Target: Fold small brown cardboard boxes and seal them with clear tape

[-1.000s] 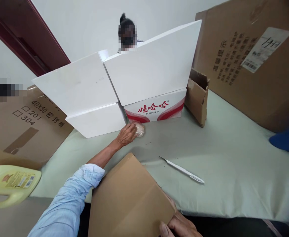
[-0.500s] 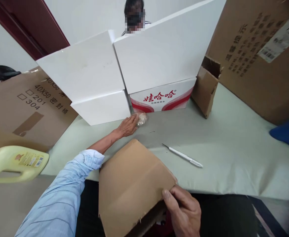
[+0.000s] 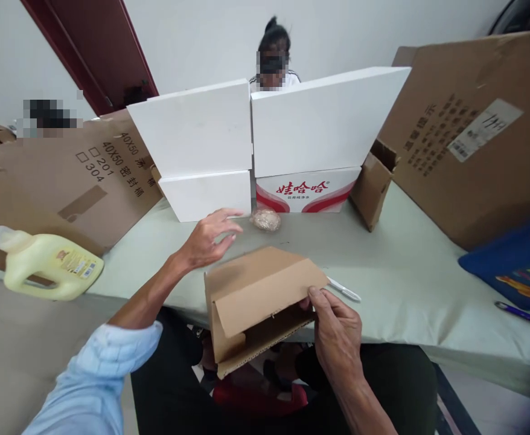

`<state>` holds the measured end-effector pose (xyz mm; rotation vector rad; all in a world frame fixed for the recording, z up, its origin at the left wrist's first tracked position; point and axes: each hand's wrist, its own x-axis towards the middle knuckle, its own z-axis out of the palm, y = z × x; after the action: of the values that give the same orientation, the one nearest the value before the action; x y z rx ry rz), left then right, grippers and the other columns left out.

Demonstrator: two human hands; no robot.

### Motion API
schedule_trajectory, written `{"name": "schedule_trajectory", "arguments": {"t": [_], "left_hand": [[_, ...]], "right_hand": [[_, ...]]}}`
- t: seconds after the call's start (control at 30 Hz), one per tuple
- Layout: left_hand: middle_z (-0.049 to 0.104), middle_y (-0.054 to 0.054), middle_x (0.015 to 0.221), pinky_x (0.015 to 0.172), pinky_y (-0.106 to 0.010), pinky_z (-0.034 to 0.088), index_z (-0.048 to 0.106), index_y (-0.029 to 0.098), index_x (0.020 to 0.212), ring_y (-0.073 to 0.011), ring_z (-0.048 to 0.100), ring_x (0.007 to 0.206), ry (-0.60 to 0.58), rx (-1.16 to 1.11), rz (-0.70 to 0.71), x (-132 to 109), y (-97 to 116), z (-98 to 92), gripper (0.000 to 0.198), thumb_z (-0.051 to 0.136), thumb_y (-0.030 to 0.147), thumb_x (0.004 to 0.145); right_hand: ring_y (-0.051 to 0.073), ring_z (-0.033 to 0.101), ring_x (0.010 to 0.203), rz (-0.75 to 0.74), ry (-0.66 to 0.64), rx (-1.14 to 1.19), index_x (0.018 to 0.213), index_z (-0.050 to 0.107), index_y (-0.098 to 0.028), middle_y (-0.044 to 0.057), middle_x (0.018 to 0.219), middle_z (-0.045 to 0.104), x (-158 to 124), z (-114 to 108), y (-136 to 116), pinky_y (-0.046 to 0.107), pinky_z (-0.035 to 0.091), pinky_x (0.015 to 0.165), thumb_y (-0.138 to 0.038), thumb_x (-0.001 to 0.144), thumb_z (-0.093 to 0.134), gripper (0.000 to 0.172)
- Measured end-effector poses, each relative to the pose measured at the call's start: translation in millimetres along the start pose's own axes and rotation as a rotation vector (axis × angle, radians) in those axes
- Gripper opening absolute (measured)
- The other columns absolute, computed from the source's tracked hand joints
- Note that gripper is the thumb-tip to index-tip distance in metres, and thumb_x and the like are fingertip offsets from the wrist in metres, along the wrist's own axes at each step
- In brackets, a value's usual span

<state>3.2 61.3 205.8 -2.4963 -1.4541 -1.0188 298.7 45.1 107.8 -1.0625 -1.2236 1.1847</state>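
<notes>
My right hand (image 3: 336,323) pinches the right edge of a brown cardboard box (image 3: 265,284), thumb on top of a flap. The box lies tilted at the table's near edge, its open end facing me. Above the table, left of the box, my left hand (image 3: 213,238) is empty with its fingers apart. Just beyond its fingertips rests a roll of clear tape (image 3: 265,220), or a similar crumpled clear bundle; I cannot tell which. A white craft knife (image 3: 344,290) lies behind the box on the right, partly hidden by it.
White boxes (image 3: 197,130) stand stacked across the back, one with red print (image 3: 308,190). A narrow cardboard piece (image 3: 373,184) leans beside them. Large cartons (image 3: 468,139) flank the table. A yellow jug (image 3: 57,266) stands left, a blue container (image 3: 514,263) and pen (image 3: 525,315) right. A person (image 3: 274,54) sits behind.
My left hand has let go of the clear bundle and drawn back toward the box. The cardboard box has tipped, so its open end shows more. The head view has shifted.
</notes>
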Motion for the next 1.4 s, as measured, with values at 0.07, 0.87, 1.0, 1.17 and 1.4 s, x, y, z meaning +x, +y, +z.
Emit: {"name": "schedule_trajectory", "arguments": {"t": [0.07,0.87,1.0,1.17,1.4], "left_hand": [[0.066,-0.015,0.151,0.107,-0.051,0.063,0.076,0.021,0.098,-0.0286,0.070,0.132,-0.037,-0.118,0.026,-25,38,-24.5,0.020,0.059,0.010,0.099],[0.078,-0.013,0.128,0.097,-0.032,0.065,0.067,0.023,0.136,-0.0190,0.076,0.119,0.252,0.001,0.007,-93,20,-17.7,0.041,0.042,0.007,0.109],[0.079,-0.014,0.123,0.093,-0.031,0.065,0.073,0.021,0.128,-0.0185,0.077,0.113,0.283,-0.018,-0.005,-91,14,-23.9,0.039,0.040,0.010,0.111],[0.077,-0.016,0.129,0.092,-0.032,0.066,0.075,0.022,0.131,-0.0197,0.077,0.114,0.278,-0.020,-0.008,-91,10,-27.7,0.039,0.041,0.015,0.112],[0.061,-0.013,0.152,0.085,-0.033,0.068,0.072,0.026,0.138,-0.0208,0.079,0.104,-0.087,0.231,-0.089,-94,22,-38.8,0.051,0.049,0.005,0.098]], "right_hand": [[0.018,0.055,0.069,-0.014,0.000,-0.012,0.063,0.064,-0.021,0.001,0.067,0.061,7,4,-5,0.029,0.044,0.066,-0.062,0.093,0.073,0.052],[0.025,0.075,0.095,-0.398,-0.533,-0.364,0.102,0.084,-0.024,0.006,0.101,0.082,38,21,-41,0.036,0.058,0.087,-0.048,0.102,0.069,0.029],[0.028,0.076,0.109,-0.658,-0.754,-0.549,0.117,0.082,-0.026,0.009,0.116,0.082,46,13,-53,0.043,0.059,0.101,-0.046,0.103,0.071,0.027],[0.032,0.071,0.129,-0.951,-0.993,-0.764,0.142,0.071,-0.026,0.013,0.140,0.074,72,18,-70,0.048,0.057,0.111,-0.042,0.098,0.079,0.047],[0.029,0.070,0.098,-1.145,-1.068,-1.056,0.122,0.075,-0.020,0.011,0.105,0.075,90,40,-79,0.041,0.056,0.084,-0.041,0.088,0.089,0.042]]}}
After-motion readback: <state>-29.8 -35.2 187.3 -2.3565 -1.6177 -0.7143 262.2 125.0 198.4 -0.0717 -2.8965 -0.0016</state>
